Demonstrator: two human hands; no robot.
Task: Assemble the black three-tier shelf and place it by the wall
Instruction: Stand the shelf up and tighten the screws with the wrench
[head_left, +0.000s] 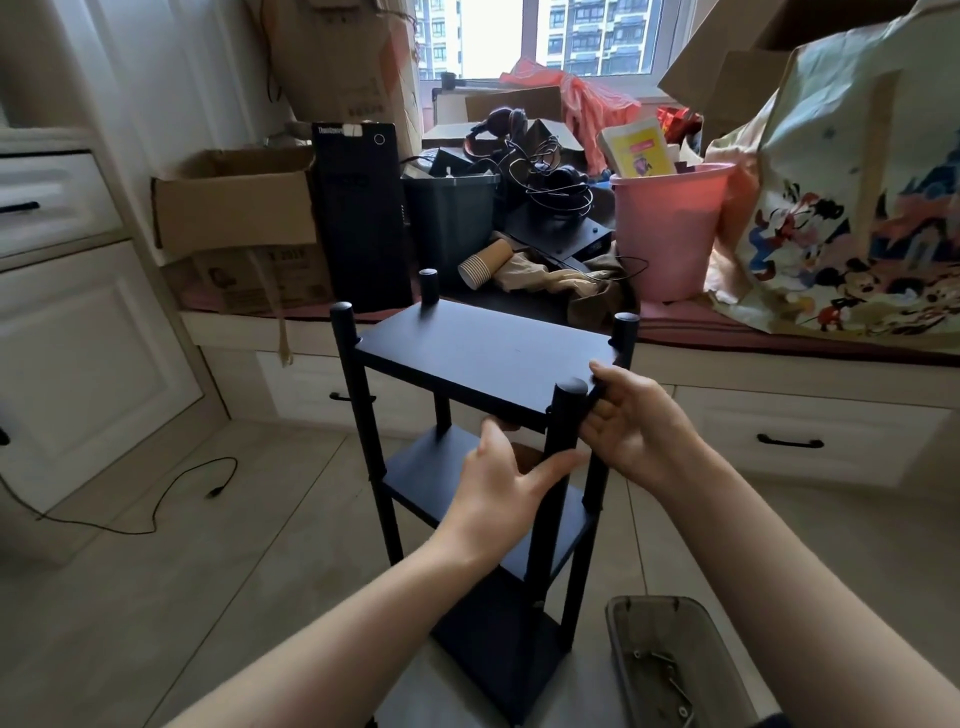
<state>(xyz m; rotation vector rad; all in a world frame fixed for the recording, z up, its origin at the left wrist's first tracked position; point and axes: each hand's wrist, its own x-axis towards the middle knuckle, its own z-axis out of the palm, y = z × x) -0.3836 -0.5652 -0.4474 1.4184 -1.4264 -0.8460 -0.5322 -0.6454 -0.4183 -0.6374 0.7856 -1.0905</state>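
Observation:
The black three-tier shelf (483, 353) stands upright on the tiled floor in front of me, with four round posts and three flat boards. My left hand (498, 493) reaches under the front edge of the top board, its thumb stretched toward the near right post (563, 431). My right hand (639, 426) grips the top board's right front corner just beside that post, thumb on top of the board and fingers curled against the edge.
A grey plastic tray (670, 665) with several screws lies on the floor at the lower right. Behind the shelf a window bench (779, 338) carries a black computer tower (363, 218), cardboard boxes, a pink bucket (670, 228) and a cartoon-print bag. White cabinets (78, 312) line the left wall; a black cable (156, 499) trails on the floor.

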